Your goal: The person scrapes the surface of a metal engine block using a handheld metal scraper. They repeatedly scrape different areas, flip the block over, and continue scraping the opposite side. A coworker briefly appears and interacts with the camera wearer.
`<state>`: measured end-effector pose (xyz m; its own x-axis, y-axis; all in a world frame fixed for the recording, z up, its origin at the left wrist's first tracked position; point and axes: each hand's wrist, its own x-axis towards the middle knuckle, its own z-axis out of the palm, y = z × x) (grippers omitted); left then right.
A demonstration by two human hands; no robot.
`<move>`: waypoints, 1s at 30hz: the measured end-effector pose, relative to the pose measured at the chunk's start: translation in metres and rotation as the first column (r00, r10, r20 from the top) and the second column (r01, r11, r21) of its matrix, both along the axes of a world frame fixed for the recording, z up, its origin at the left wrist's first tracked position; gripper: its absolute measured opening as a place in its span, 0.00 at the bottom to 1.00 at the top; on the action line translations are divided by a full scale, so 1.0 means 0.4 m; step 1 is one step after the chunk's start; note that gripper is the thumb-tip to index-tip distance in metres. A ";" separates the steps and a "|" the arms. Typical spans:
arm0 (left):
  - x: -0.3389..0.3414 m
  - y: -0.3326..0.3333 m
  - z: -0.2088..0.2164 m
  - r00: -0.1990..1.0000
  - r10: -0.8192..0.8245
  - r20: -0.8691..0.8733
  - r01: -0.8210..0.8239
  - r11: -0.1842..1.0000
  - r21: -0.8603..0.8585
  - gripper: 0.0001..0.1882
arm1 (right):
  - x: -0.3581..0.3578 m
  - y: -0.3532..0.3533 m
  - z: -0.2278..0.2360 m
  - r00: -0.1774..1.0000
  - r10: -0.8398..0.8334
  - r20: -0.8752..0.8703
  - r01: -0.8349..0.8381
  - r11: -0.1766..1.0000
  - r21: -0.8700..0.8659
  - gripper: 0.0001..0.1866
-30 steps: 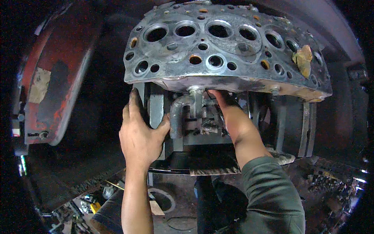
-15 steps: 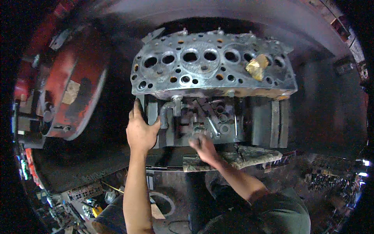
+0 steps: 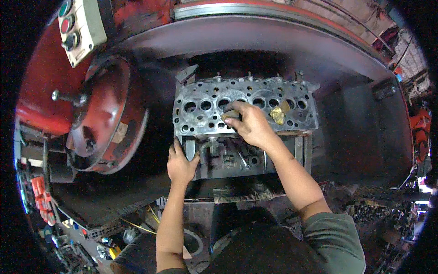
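A grey metal engine cylinder head (image 3: 212, 116) lies with its flat, holed face toward me on a metal stand. My right hand (image 3: 250, 123) is over the middle of that face, its fingers closed on a small brownish block (image 3: 230, 114) against the surface. The block's exact kind is not clear. My left hand (image 3: 181, 165) rests by the stand's left upright (image 3: 190, 149), below the head's near left corner, with thumb and fingers apart. A crumpled gold-yellow piece (image 3: 277, 115) lies on the face, right of my right hand.
Beneath the head, a tray holds a wrench (image 3: 244, 160), rings (image 3: 254, 160) and other metal parts. To the left stands a large red wheel-like machine part (image 3: 105, 114). A push-button control box (image 3: 81, 32) hangs at upper left. A worn cloth (image 3: 246, 195) lies along the near edge.
My right hand has gone from below the cylinder head up onto its face, with the brownish block now visible in it. My left hand stays by the upright. The view has tilted upward.
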<state>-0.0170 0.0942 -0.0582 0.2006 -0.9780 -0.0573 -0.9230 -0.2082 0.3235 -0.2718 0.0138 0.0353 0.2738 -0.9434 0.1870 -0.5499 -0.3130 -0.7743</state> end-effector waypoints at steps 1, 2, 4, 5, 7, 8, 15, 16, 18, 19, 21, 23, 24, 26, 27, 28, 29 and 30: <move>0.000 0.000 0.001 1.000 0.012 -0.007 -0.012 0.999 0.044 0.53 | 0.004 -0.017 0.003 0.999 0.017 -0.041 -0.018 1.000 -0.011 0.18; 0.001 -0.002 0.002 1.000 0.020 -0.016 -0.019 0.998 0.066 0.54 | 0.005 -0.025 0.004 0.992 0.021 -0.121 -0.016 0.999 0.041 0.18; 0.007 -0.002 -0.001 0.999 0.015 -0.037 -0.013 0.998 0.063 0.53 | -0.005 -0.024 0.008 0.980 -0.001 -0.199 0.000 1.000 -0.003 0.20; 0.012 0.001 -0.005 0.999 0.010 -0.054 -0.008 0.999 0.039 0.53 | -0.011 -0.018 0.011 0.967 -0.020 -0.255 0.018 1.000 -0.010 0.21; 0.027 0.007 -0.018 0.985 0.015 -0.172 -0.017 1.000 -0.005 0.52 | -0.023 -0.004 0.016 0.976 -0.065 -0.208 0.071 0.997 0.023 0.26; 0.036 0.009 -0.026 0.968 0.004 -0.249 -0.020 0.998 -0.064 0.52 | -0.029 0.001 0.018 0.979 -0.091 -0.183 0.097 0.995 0.029 0.27; 0.042 0.016 -0.009 0.613 0.097 -0.784 -0.424 0.878 -0.223 0.31 | -0.117 0.033 0.050 0.967 -0.256 -0.014 0.255 0.966 -0.030 0.21; 0.035 0.015 0.015 0.780 -0.004 -0.626 -0.337 0.841 -0.425 0.29 | -0.124 0.036 0.053 0.960 -0.280 -0.024 0.279 0.959 -0.054 0.19; 0.009 -0.001 0.071 0.911 -0.113 -0.397 -0.156 0.795 -0.586 0.24 | -0.125 0.038 0.056 0.954 -0.293 -0.062 0.287 0.954 -0.089 0.18; -0.010 -0.012 0.100 0.923 -0.175 -0.343 -0.083 0.779 -0.621 0.22 | -0.119 0.037 0.056 0.956 -0.279 -0.091 0.271 0.958 -0.096 0.18; -0.063 -0.049 0.146 0.925 -0.275 -0.263 0.052 0.776 -0.629 0.18 | -0.096 0.032 0.050 0.955 -0.231 -0.187 0.224 0.973 -0.059 0.18; -0.112 -0.089 0.181 0.889 -0.377 -0.261 0.146 0.772 -0.619 0.16 | -0.070 0.025 0.041 0.958 -0.179 -0.226 0.160 0.982 -0.100 0.18; -0.132 -0.108 0.195 0.892 -0.380 -0.247 0.173 0.790 -0.589 0.16 | -0.063 0.021 0.037 0.951 -0.169 -0.258 0.152 0.985 -0.086 0.18; -0.161 -0.135 0.215 0.895 -0.381 -0.230 0.238 0.846 -0.477 0.15 | -0.054 0.011 0.032 0.950 -0.140 -0.279 0.110 0.987 -0.120 0.17; -0.171 -0.146 0.221 0.894 -0.389 -0.220 0.265 0.858 -0.440 0.16 | -0.056 0.007 0.032 0.953 -0.139 -0.268 0.119 0.989 -0.092 0.18; -0.179 -0.154 0.224 0.892 -0.402 -0.208 0.294 0.864 -0.408 0.16 | -0.061 0.004 0.034 0.956 -0.138 -0.258 0.126 0.990 -0.060 0.18; -0.185 -0.159 0.225 0.888 -0.414 -0.198 0.322 0.869 -0.376 0.17 | -0.069 0.004 0.037 0.954 -0.138 -0.266 0.141 0.990 -0.009 0.19; -0.189 -0.163 0.225 0.894 -0.421 -0.156 0.353 0.874 -0.334 0.19 | -0.076 -0.002 0.042 0.965 -0.132 -0.226 0.131 0.991 -0.018 0.18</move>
